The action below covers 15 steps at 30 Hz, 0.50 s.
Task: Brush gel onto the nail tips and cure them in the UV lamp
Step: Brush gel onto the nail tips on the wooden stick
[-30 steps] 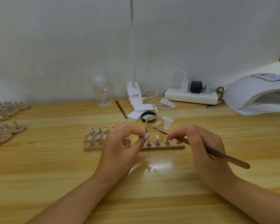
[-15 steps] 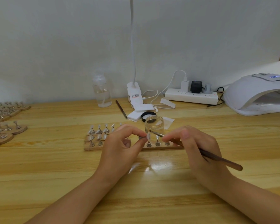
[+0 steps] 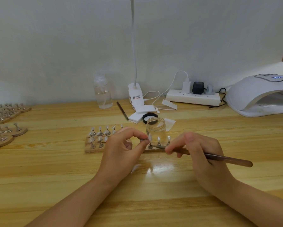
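Pale grey-white wall at back, light pine desk (image 3: 203,185) w/ glossy planks in front. Left hand (image 3: 121,149) at centre: thumb & forefinger grip pinched tight on a small metal stand carrying a whitish nail tip (image 3: 150,137), lifted just above the rectangular wooden holder board (image 3: 91,150). Right hand (image 3: 201,151) beside it, fingers curled in a pen grip round a slim dark-brown wooden brush (image 3: 219,158); handle end points out to the right, bristle end sits low near the held tip, just below it. Can't tell if bristles touch it.

On the board, more pale nail tips on metal pegs (image 3: 103,132) in rows, upright, some hidden behind the hands. Clear round open jar (image 3: 155,126) stands just behind the board, its black lid (image 3: 149,116) lying behind it. White dome UV lamp (image 3: 258,97) far right, well apart from the hands, mouth facing the desk, small display lit on top.

Back of desk: clear plastic bottle (image 3: 103,94), white clip lamp w/ gooseneck (image 3: 135,94), white power strip (image 3: 193,97) w/ plugs, 2nd dark brush (image 3: 122,110) lying flat. Far left: more wooden boards w/ pegs (image 3: 8,128).
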{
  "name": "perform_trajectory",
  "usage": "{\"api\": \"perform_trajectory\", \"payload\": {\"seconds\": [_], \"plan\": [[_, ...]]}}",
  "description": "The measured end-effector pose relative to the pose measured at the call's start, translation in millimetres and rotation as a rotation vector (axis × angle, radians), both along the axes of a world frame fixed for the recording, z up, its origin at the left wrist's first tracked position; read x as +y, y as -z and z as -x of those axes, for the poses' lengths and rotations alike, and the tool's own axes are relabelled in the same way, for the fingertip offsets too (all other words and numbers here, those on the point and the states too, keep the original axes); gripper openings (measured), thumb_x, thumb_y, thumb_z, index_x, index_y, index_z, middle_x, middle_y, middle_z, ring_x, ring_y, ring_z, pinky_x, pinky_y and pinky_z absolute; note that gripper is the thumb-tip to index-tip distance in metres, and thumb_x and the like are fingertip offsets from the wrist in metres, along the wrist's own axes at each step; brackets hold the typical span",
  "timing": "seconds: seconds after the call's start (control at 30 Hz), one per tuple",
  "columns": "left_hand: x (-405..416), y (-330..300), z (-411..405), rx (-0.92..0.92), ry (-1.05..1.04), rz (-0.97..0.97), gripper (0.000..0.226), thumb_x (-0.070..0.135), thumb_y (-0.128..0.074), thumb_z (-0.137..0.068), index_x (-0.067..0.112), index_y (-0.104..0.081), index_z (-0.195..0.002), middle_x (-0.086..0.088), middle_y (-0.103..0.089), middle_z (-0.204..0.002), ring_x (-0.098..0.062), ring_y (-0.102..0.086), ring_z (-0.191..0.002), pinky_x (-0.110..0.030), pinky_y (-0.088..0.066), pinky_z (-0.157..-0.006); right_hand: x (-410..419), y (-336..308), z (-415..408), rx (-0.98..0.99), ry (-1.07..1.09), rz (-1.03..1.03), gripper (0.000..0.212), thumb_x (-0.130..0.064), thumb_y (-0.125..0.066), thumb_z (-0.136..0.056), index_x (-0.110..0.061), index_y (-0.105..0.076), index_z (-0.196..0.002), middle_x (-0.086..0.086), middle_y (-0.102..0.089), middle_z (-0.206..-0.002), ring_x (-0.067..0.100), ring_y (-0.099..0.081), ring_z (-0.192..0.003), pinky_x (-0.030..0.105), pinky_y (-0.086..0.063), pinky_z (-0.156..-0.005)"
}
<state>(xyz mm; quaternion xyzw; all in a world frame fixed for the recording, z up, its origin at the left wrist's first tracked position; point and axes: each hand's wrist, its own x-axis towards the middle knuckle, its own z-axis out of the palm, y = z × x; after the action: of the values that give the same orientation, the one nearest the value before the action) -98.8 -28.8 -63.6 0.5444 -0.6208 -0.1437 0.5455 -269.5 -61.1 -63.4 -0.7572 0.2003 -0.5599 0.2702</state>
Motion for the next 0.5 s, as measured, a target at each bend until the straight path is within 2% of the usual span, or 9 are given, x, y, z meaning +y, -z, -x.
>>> {"api": "perform_trajectory", "payload": {"seconds": [0.1,0.2,0.27,0.33,0.4,0.5], "plan": [[-0.5,0.1,0.3,-0.002,-0.003,0.000,0.023,0.010,-0.073,-0.072,0.031,-0.065,-0.070,0.014,-0.064,-0.080,-0.006,-0.030,-0.039,-0.008,-0.026,-0.042,-1.5,-2.1,-0.1,0.038,0.035,-0.003,0.036,-0.028,-0.030,-0.090,-0.023,-0.065,-0.079,-0.017,-0.062,-0.072,-0.002,-0.057,-0.066,0.012,-0.044,-0.062],[-0.8,0.3,0.2,0.004,-0.003,-0.003,0.025,0.009,-0.074,-0.072,0.033,-0.065,-0.069,0.014,-0.064,-0.082,-0.006,-0.029,-0.039,-0.009,-0.027,-0.042,-0.1,-1.0,-0.7,0.074,-0.008,-0.040,0.041,-0.028,-0.032,-0.090,-0.014,-0.068,-0.077,-0.023,-0.058,-0.064,-0.007,-0.057,-0.066,0.007,-0.041,-0.064],[-0.4,0.4,-0.1,0.000,-0.003,-0.004,0.024,0.010,-0.073,-0.072,0.032,-0.065,-0.069,0.015,-0.064,-0.082,-0.005,-0.029,-0.039,-0.008,-0.027,-0.042,1.5,-0.3,-0.5,0.053,-0.040,-0.026,0.041,-0.026,-0.032,-0.090,-0.015,-0.068,-0.074,-0.018,-0.061,-0.063,-0.009,-0.055,-0.061,0.004,-0.038,-0.062],[-0.2,0.3,-0.2,-0.002,-0.005,-0.004,0.024,0.011,-0.073,-0.072,0.033,-0.065,-0.068,0.016,-0.064,-0.082,-0.005,-0.029,-0.039,-0.008,-0.027,-0.042,1.6,-0.1,0.6,0.009,-0.053,-0.023,0.042,-0.033,-0.032,-0.094,-0.019,-0.066,-0.075,-0.008,-0.064,-0.065,-0.005,-0.053,-0.057,0.009,-0.039,-0.058],[-0.1,0.3,0.0,-0.002,-0.006,-0.005,0.025,0.011,-0.073,-0.072,0.034,-0.064,-0.068,0.016,-0.064,-0.083,-0.006,-0.029,-0.038,-0.009,-0.027,-0.042,0.5,0.4,2.1,-0.043,-0.051,-0.066,0.051,-0.045,-0.027,-0.094,-0.018,-0.067,-0.075,-0.006,-0.064,-0.062,0.000,-0.052,-0.055,0.018,-0.042,-0.056],[-0.3,0.5,-0.2,0.003,-0.001,-0.009,0.022,0.012,-0.073,-0.073,0.032,-0.065,-0.070,0.013,-0.065,-0.081,-0.006,-0.028,-0.039,-0.009,-0.027,-0.042,-1.6,1.2,3.1,-0.071,-0.019,-0.117,0.053,-0.043,-0.022,-0.093,-0.020,-0.069,-0.083,0.000,-0.063,-0.062,0.002,-0.050,-0.052,0.022,-0.043,-0.058]]}}
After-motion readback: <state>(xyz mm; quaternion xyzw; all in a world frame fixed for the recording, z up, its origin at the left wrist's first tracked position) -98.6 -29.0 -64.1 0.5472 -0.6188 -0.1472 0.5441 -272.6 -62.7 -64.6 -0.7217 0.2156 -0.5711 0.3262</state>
